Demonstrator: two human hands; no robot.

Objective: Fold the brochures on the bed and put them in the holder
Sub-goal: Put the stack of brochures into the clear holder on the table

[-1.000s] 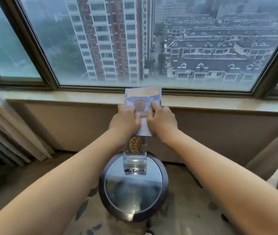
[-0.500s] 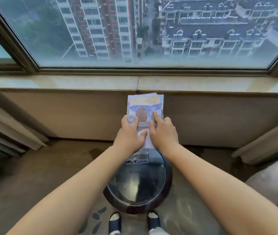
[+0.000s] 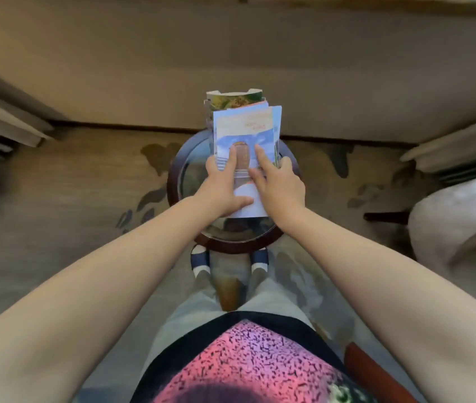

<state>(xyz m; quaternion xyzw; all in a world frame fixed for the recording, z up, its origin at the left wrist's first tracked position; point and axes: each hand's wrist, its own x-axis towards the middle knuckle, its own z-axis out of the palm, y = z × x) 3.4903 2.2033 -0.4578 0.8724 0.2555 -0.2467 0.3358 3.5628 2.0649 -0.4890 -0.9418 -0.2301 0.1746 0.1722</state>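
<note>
Both hands meet over the small round glass-topped side table with a dark wooden rim (image 3: 178,181), and between them they hold a folded blue-and-white brochure with orange lettering (image 3: 247,126). The left hand (image 3: 223,184) has its fingers curled round the brochure's left edge, its thumb lying across the white lower panel and one finger stretched up the printed face; the right hand (image 3: 278,184) is closed on the right edge, its forefinger likewise laid flat on the face. The brochure's long axis runs from 6 o'clock near the wrists to 12 o'clock away from the body, and its far end leads. Directly beyond that end, at 12 o'clock from the hands and touching or just behind the held sheet, stands the clear plastic brochure holder (image 3: 208,112), of which only the upper left wall shows plainly. It already contains at least one folded brochure with a green and yellow picture (image 3: 238,100), upright, its top standing above the held one. Neither hand is clearly nearer the holder; they sit almost level, the left slightly further forward. Whether the held brochure's lower end has entered the pocket cannot be told, since the hands cover it. I judge that the insertion depends on keeping the sheet in line with the slot.
</note>
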